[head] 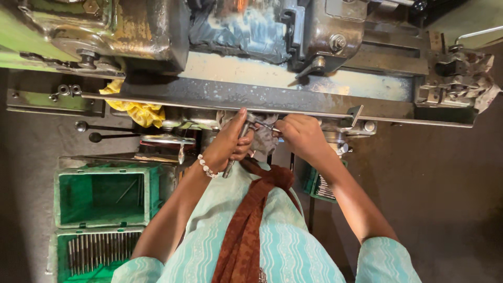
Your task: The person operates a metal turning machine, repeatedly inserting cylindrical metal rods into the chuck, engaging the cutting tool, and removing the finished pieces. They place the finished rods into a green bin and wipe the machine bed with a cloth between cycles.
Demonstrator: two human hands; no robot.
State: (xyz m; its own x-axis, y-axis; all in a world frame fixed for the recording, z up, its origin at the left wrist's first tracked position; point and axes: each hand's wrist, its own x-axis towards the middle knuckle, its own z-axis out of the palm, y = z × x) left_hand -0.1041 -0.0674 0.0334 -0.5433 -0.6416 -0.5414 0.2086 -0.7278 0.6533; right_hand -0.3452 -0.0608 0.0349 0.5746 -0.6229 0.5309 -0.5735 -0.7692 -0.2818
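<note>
Soft even daylight, dark floor shadows, mild glare on metal, slight edge distortion.

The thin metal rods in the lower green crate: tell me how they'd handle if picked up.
The metal rods look straight and slim, so probably stiff, not floppy. Being round, they would likely roll on a flat surface. Lying loose side by side in the green crate, they may slip unless gripped as a bundle.

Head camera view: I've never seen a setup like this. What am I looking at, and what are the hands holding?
One camera, worn on the person's head, looks straight down. At top is a large worn metal machine, with a long steel rod across its front. The left hand grips a metal handle-like tool; the right hand is closed at the same spot on the machine's front. A yellow rag hangs at left. Below left, one green crate looks nearly empty; another holds thin metal rods.
</note>
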